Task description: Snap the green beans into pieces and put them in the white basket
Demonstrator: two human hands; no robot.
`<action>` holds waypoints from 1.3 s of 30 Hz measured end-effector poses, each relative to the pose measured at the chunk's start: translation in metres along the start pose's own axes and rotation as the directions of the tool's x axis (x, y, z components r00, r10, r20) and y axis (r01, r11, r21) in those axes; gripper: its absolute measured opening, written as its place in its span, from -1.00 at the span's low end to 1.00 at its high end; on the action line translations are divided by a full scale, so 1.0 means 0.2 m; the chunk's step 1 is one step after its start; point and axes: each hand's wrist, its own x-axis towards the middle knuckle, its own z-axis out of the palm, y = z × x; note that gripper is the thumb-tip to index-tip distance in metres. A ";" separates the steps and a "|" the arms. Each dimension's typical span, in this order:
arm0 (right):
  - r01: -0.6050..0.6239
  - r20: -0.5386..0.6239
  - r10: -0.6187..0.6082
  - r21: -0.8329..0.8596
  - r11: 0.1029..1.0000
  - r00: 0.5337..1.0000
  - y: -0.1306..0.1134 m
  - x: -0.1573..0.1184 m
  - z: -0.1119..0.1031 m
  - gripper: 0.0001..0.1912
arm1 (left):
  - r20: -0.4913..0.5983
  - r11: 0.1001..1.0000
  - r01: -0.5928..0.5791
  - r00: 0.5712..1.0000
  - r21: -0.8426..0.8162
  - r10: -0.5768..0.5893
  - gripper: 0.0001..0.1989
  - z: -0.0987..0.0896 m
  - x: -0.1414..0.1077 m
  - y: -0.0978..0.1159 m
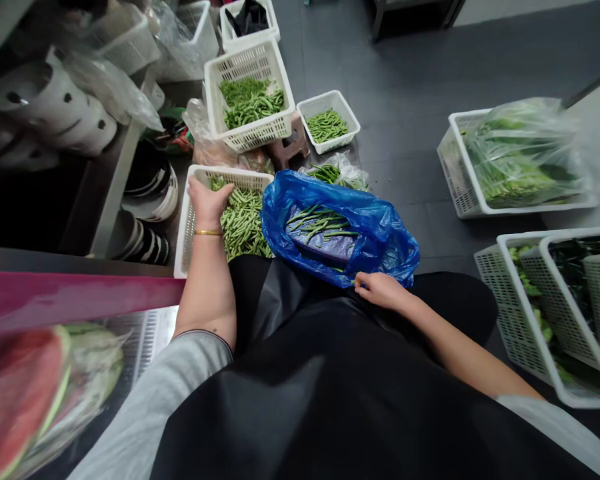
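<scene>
Black apron [300, 400] nearest. L hand [209, 203] on beans [243, 223] in white basket [235, 177], grip apart. R hand [380, 290] at blue bag [380, 247] edge, grip can't tell.

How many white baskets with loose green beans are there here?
3. A white basket lies under the left hand, a large white basket sits just beyond it, and a small white basket sits to its right. Others may be hidden behind the blue plastic bag.

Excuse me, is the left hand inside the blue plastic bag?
No, the left hand rests on green beans in a white basket beside the blue bag.
</scene>
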 end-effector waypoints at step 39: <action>0.222 -0.366 -0.026 0.505 0.834 0.930 -0.26 -0.21 -0.03 -0.71 | 0.859 0.472 0.798 0.490 -0.376 -0.145 -0.80 0.15 -1.15 0.22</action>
